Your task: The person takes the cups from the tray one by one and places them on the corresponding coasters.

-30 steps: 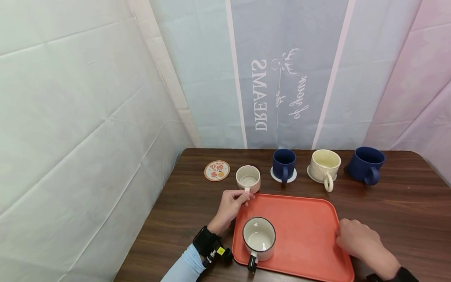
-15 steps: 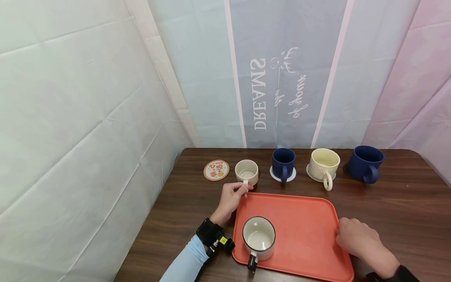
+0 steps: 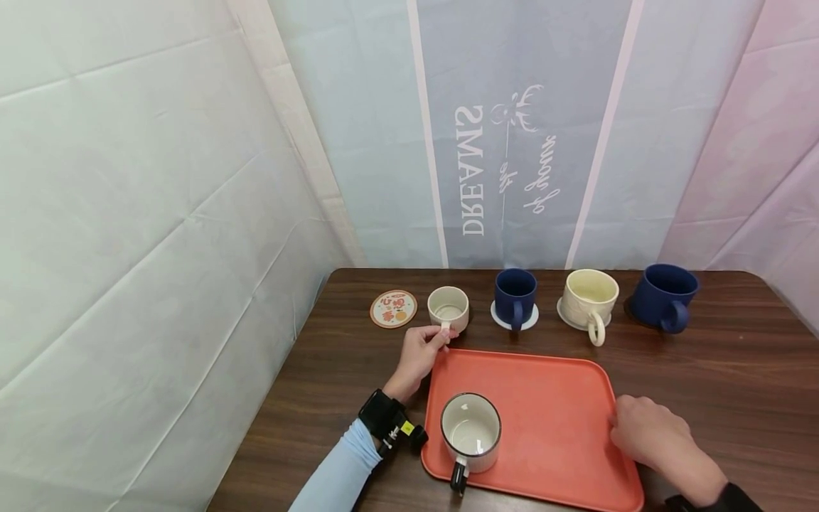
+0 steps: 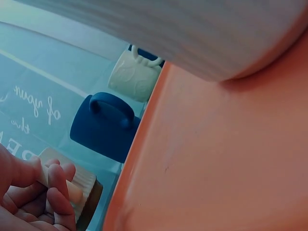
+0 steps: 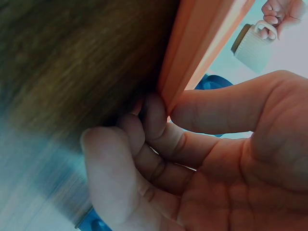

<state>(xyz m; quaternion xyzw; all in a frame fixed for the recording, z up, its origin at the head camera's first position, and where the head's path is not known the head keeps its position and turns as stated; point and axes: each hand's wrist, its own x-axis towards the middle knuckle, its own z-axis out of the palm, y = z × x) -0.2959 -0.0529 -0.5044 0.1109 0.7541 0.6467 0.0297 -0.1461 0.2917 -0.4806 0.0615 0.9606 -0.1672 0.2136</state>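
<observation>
My left hand (image 3: pixel 419 355) pinches the handle of a small cream mug (image 3: pixel 448 304), just beyond the far left corner of an orange-red tray (image 3: pixel 550 405). In the left wrist view this mug (image 4: pixel 86 178) shows ribbed walls and a tan base; whether it touches the table I cannot tell. On the tray's left part stands a white mug (image 3: pixel 471 427) with a black rim and black handle. At the tray's right edge my right hand (image 3: pixel 652 434) grips the rim, thumb on one side and curled fingers on the other, as the right wrist view shows.
Left of the held mug lies a round printed coaster (image 3: pixel 393 309). To its right stand a small blue mug (image 3: pixel 515 295) on a white coaster, a pale yellow mug (image 3: pixel 590 299) on a coaster, and a larger blue mug (image 3: pixel 665 293). Curtains hang behind the wooden table (image 3: pixel 736 384).
My left hand has moved the small cream mug slightly farther from me, off the tray's far edge. The right hand and the tray have stayed in place.
</observation>
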